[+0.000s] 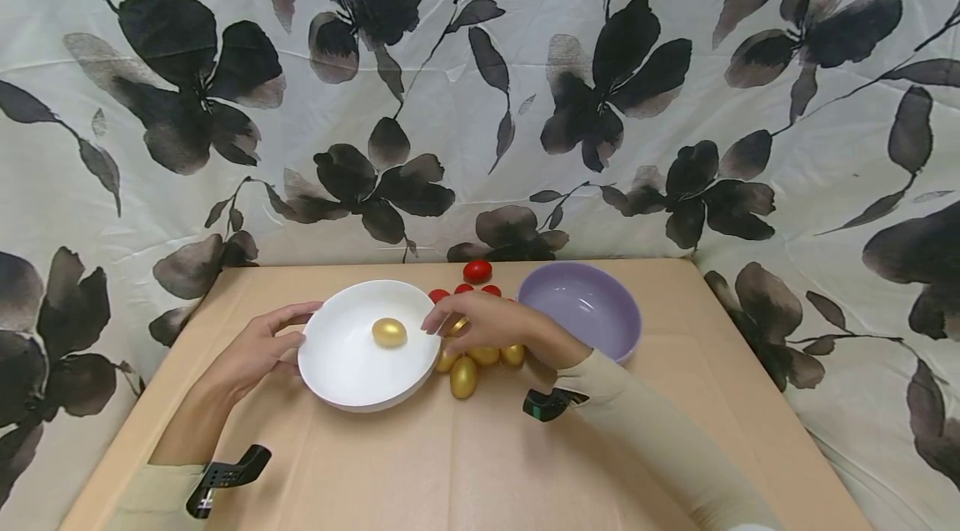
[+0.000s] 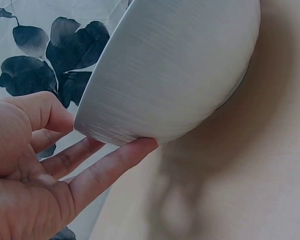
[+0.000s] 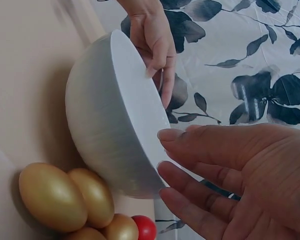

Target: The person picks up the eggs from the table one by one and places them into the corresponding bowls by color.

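Gripping white bowl (image 1: 337, 356) by left rim with left hand (image 1: 258, 348). Observed right hand (image 1: 487, 324) at opposite rim, fingers loosely parted; unable to confirm contact. Noted gold egg (image 1: 388, 333) inside, other gold eggs (image 1: 463, 378) on tabletop (image 1: 375, 473) alongside.

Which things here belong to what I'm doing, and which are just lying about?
Likely in the job:
white bowl, left hand at its rim
gold egg inside
gold eggs beside it

Apparently just lying about:
purple bowl
red egg-shaped pieces
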Demonstrator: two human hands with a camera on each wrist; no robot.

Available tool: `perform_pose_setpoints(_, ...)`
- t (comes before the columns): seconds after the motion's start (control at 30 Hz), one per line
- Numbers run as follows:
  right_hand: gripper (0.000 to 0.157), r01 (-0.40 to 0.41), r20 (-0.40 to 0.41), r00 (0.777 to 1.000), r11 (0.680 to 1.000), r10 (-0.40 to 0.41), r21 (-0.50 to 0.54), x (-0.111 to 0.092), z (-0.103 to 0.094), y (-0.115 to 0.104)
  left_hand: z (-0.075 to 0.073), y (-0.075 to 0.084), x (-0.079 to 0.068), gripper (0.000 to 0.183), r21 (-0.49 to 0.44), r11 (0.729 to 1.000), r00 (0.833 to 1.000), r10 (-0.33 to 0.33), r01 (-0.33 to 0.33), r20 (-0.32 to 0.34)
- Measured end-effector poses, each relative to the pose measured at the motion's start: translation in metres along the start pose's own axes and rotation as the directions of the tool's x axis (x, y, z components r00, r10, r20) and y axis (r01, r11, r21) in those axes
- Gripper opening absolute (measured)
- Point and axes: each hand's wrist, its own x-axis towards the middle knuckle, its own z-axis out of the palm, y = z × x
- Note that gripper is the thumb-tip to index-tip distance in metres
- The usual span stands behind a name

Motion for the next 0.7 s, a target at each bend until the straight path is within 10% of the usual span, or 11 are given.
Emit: perform_pose_setpoints(0.7,0.042,-0.099,-0.032,0.994,0.994,0.1,0.049,-0.022,0.012,0.024,0.0,-0.002,0.0,0.057,-0.009,1.0,1.0,0.003,-0.003,0.002)
